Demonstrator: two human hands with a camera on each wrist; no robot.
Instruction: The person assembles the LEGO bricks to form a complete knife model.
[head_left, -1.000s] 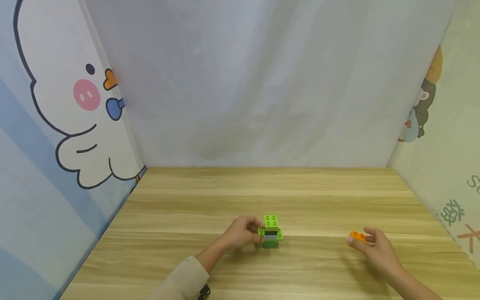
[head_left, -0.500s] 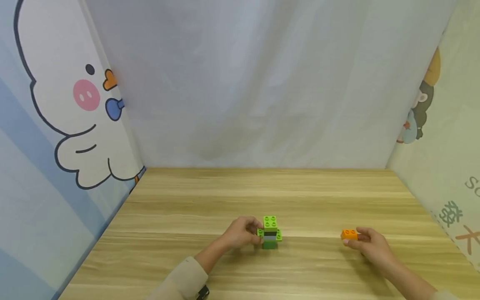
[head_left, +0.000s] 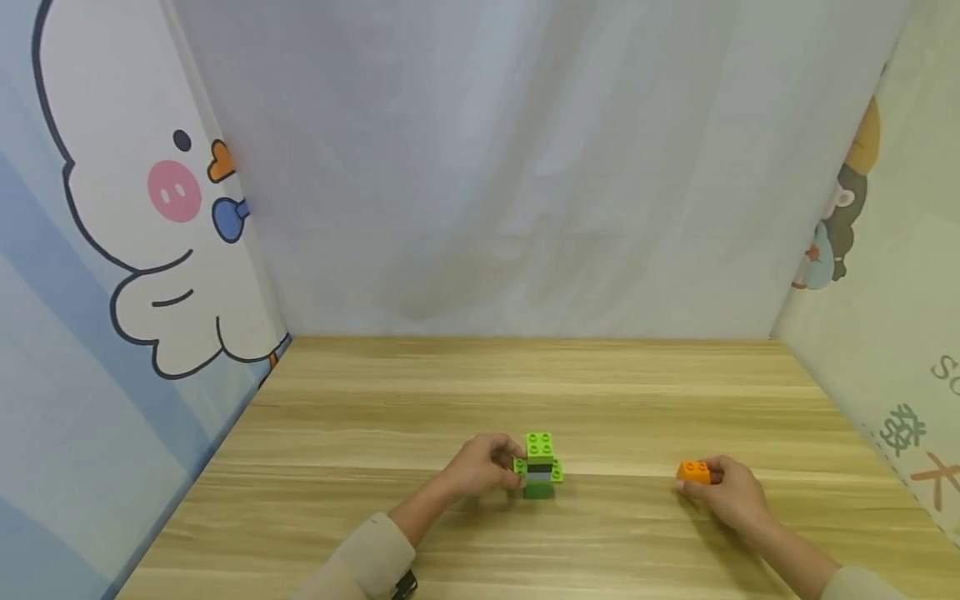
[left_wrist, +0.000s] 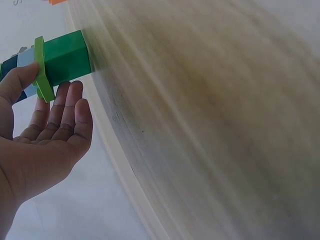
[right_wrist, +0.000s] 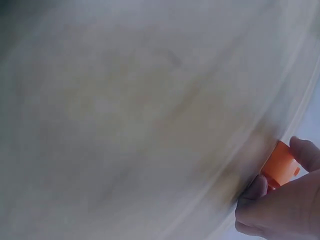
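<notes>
A small tower of toy building bricks [head_left: 539, 452] stands upright on the table. It has a light green brick on top, dark and grey layers, a light green plate jutting out both sides and a dark green brick [left_wrist: 65, 55] at its base. My left hand [head_left: 480, 467] pinches the plate's left end between thumb and fingers. Farther right, my right hand [head_left: 733, 493] holds an orange brick [head_left: 693, 472] between thumb and fingers, low over the table. Two studs show on the brick's top. In the right wrist view my fingers partly cover the orange brick [right_wrist: 280, 162].
The wood-grain table [head_left: 420, 375] runs back to a pale curtain [head_left: 480, 167]. Printed cloth panels close off the left [head_left: 120, 333] and the right [head_left: 885, 333]. A black object [head_left: 405, 585] shows below the left sleeve.
My right hand has moved left with the orange brick, toward the tower, and the brick has turned a little. My left hand and the tower have stayed nearly still.
</notes>
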